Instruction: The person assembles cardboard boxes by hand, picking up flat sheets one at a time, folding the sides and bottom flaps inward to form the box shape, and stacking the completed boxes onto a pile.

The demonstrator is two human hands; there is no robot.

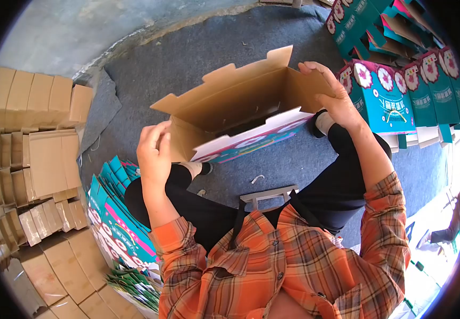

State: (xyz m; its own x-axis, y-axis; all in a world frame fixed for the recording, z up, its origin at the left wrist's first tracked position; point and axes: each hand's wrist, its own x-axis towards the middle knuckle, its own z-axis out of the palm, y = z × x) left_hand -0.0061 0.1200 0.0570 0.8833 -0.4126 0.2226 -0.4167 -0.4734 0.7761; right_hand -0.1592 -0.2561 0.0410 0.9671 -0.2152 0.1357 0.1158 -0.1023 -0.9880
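Observation:
An open cardboard box, plain brown inside and printed in teal and magenta outside, is held up in front of my knees with its mouth toward me. Its long flaps stand out along both sides. At the left end, my left hand has its fingers bent over the end panel; part of the grip is hidden. My right hand holds the right end panel, with thumb and fingers along its edge. Beside my left leg lies a stack of flattened teal printed boxes.
Brown cartons are piled along the left. Several formed teal boxes stand at the right, with more open ones behind them. A low stool frame shows between my legs on the dark floor covering. A wall rises behind.

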